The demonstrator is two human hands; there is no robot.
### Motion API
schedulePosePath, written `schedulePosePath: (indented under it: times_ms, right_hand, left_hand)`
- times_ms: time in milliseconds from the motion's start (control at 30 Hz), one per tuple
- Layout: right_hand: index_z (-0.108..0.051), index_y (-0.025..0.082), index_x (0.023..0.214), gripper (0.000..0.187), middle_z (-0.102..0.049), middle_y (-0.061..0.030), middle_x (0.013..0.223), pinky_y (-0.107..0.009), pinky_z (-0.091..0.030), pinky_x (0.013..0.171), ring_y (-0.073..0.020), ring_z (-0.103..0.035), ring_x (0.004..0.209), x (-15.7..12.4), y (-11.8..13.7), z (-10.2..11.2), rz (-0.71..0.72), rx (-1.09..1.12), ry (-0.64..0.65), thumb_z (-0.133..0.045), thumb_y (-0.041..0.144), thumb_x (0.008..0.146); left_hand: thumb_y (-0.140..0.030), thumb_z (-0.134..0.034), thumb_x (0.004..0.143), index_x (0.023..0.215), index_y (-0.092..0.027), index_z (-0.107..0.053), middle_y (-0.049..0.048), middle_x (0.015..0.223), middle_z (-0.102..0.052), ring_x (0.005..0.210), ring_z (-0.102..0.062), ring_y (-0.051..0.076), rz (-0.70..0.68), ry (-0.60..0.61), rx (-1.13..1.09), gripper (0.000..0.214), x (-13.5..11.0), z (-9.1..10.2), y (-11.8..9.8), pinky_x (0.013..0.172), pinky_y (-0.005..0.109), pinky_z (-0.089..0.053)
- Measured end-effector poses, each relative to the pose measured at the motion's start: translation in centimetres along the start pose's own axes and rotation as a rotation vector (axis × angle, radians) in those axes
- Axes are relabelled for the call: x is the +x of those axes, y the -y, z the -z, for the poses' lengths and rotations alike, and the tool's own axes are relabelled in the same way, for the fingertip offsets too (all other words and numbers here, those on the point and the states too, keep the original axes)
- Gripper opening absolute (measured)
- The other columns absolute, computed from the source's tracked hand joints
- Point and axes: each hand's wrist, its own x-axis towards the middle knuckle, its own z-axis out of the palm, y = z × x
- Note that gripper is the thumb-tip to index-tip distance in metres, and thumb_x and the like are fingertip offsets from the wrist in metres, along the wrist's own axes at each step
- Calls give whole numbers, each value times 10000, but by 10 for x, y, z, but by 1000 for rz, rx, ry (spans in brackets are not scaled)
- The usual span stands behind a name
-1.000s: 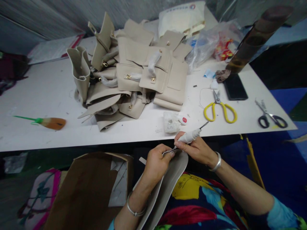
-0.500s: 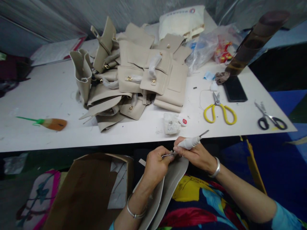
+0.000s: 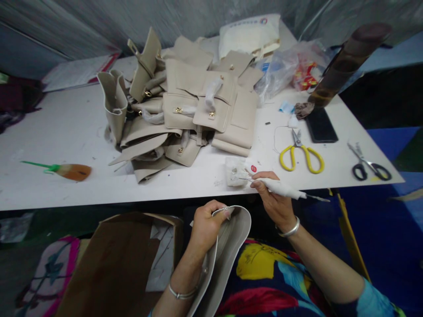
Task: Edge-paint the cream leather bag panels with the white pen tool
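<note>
My left hand (image 3: 208, 226) pinches the upper edge of a beige leather bag piece (image 3: 228, 259), which hangs curved and open over my lap. In my right hand (image 3: 276, 207) is a thin tool with a white wrapped handle (image 3: 280, 188), a metal tip at each end. Its left tip meets a small clear container (image 3: 235, 171) of white stuff at the table's front edge; whether it dips inside I cannot tell. A small red round cap (image 3: 254, 168) lies beside the container.
Beige bags (image 3: 185, 101) with gold clasps are heaped on the white table (image 3: 79, 132). Yellow-handled scissors (image 3: 302, 154), black-handled scissors (image 3: 370, 167), a phone (image 3: 321, 125) and a tall dark bottle (image 3: 350, 66) are at right. An orange glue bottle (image 3: 74, 171) lies left; a cardboard box (image 3: 115, 264) stands below.
My right hand has left the bag edge with the white-handled tool and moved up and right to the small container. My left hand has kept its hold on the bag piece.
</note>
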Motion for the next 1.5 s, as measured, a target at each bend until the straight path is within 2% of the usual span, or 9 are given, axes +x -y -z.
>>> schedulePosePath:
  times_ms: [333,567,667,733,833,967,1500]
  right_hand:
    - [-688,246,1039,131,-730,-60,1006,-431,-567,890,-227,-681,954,3,-1,-5,104,-99,69,-620,358,1026]
    - [-693,243,1040,159,-728,-65,1006,-433,-559,885,-235,-678,940,2,-4,-5,82,-106,68,-629,388,1018]
    - [-689,242,1035,164,-712,-61,991,-421,-543,876,-225,-669,912,1,-2,-3,38,-21,44,-625,392,1021]
    - [-683,231,990,214,-688,-42,877,-391,-537,794,-202,-656,804,1,3,-1,-43,115,133,-601,423,1033]
    - [-673,207,908,304,-620,-8,724,-335,-495,657,-171,-600,667,4,13,1,-147,279,353,-605,481,1021]
    - [-680,192,883,313,-621,-14,744,-311,-464,640,-166,-583,701,9,21,0,-144,253,484,-640,482,995]
    - [-648,190,852,301,-605,14,739,-285,-442,671,-145,-556,694,11,14,-9,-193,276,592,-640,455,994]
  left_hand:
    - [-328,-814,702,789,-173,-806,48,783,-790,767,-681,202,79,-9,-149,178,3,6,6,780,314,-504]
    - [-305,-810,705,814,-175,-812,43,788,-797,754,-686,196,71,-43,-115,170,2,6,4,764,305,-507]
    - [-301,-802,712,808,-174,-805,40,789,-794,764,-684,194,71,-28,-106,159,2,8,3,776,303,-502]
    - [-296,-796,721,811,-176,-805,38,796,-793,779,-682,193,60,-8,-91,150,2,8,3,785,302,-496]
    - [-282,-780,739,807,-182,-804,39,807,-787,802,-679,198,23,25,-67,123,2,7,3,791,303,-495]
    - [-261,-775,737,794,-187,-804,36,814,-772,816,-674,200,-10,52,-46,98,2,6,0,789,299,-493]
    - [-256,-725,781,792,-187,-787,36,831,-721,841,-649,200,-75,112,-29,93,0,6,-2,803,306,-465]
